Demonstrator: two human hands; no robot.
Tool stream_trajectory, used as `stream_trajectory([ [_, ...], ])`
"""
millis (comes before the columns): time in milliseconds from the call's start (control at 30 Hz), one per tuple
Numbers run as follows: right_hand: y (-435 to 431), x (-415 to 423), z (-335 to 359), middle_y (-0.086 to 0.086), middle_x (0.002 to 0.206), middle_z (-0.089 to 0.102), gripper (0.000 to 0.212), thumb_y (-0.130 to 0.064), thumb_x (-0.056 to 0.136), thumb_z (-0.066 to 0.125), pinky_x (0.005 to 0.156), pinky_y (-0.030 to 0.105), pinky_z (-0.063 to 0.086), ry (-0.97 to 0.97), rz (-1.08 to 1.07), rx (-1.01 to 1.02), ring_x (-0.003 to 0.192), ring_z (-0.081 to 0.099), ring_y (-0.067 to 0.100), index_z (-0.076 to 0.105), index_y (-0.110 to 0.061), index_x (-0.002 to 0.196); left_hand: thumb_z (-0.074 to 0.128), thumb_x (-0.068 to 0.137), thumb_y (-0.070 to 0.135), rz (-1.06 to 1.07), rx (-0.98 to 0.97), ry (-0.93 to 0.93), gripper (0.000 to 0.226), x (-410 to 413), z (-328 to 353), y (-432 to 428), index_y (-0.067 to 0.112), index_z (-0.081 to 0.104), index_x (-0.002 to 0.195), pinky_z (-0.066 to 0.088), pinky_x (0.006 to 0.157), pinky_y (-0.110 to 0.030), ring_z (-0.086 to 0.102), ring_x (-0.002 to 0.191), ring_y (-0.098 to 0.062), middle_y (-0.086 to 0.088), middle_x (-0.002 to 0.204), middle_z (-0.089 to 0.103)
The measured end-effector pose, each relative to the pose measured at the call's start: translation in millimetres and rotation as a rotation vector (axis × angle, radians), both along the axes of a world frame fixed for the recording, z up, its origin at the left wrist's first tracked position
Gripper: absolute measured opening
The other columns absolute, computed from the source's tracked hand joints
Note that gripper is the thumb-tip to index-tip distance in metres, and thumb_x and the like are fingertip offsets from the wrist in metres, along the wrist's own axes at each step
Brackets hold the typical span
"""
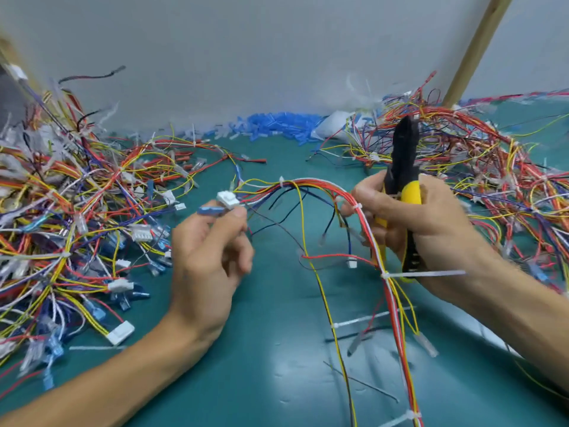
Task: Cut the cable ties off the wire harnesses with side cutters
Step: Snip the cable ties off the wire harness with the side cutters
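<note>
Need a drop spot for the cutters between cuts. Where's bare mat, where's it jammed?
Free: mat at the back, between the left wire pile and right wire pile, before the blue bits. Also the near strip between the left hand and the harness hanging from the right hand, which also grips the cutters. Crowded: both piles.

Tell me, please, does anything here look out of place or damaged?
Nothing looks damaged. The side cutters in the right hand point up, away from the cable ties on the harness. Along the wall lie scattered blue bits.
</note>
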State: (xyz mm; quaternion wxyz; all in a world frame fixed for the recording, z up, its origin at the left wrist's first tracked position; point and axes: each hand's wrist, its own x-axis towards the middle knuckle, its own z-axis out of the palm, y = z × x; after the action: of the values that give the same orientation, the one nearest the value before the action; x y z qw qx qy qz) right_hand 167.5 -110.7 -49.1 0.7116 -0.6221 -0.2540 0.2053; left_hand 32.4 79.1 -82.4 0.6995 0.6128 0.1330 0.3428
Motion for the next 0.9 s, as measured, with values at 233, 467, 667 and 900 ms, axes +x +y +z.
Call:
stream_trajectory([
  [233,2.8,-10.0,0.2,-0.019,0.057,0.066,0.018,-0.010,0.086,0.084,0.054,0.005,0.040,-0.451,-0.133,-0.119,0.051,0.058,-0.002,0.073,-0.018,0.074,0.066,0.088,0.021,0.430,0.549,0.018,0.026,-0.8,6.6,4.0,0.022,0.047,0.106,0.042,0.084,-0.050,0.043,0.096,-0.019,-0.007,0.107,0.043],
  [467,3.2,-20.4,-0.6,-0.008,0.075,0.078,0.009,-0.015,0.084,0.083,0.068,0.009,0.049,-0.511,0.027,-0.189,0.068,0.071,-0.001,0.076,-0.017,0.078,0.057,0.100,0.027,-0.015,1.260,0.041,0.037,-7.3,8.6,-14.6,0.013,0.066,0.132,0.034,0.112,-0.043,0.051,0.135,-0.014,0.001,0.141,0.059],
  [667,2.6,-16.9,-1.8,-0.008,0.073,0.076,0.020,-0.009,0.084,0.085,0.061,0.011,0.048,-0.533,-0.044,-0.205,0.063,0.067,0.000,0.075,-0.023,0.075,0.060,0.101,0.023,-0.045,1.095,-0.025,0.022,-7.1,7.3,-13.3,0.008,0.076,0.099,0.042,0.109,-0.053,0.068,0.109,-0.020,0.000,0.113,0.072],
  [900,3.2,-19.4,-7.1,-0.012,0.073,0.076,0.010,-0.023,0.086,0.078,0.064,0.016,0.051,-0.603,-0.001,-0.251,0.067,0.070,0.006,0.074,-0.020,0.077,0.079,0.086,0.014,0.003,0.979,0.012,0.021,-5.5,5.3,-21.0,0.009,0.060,0.079,0.048,0.079,-0.047,0.064,0.084,-0.018,0.004,0.086,0.066],
])
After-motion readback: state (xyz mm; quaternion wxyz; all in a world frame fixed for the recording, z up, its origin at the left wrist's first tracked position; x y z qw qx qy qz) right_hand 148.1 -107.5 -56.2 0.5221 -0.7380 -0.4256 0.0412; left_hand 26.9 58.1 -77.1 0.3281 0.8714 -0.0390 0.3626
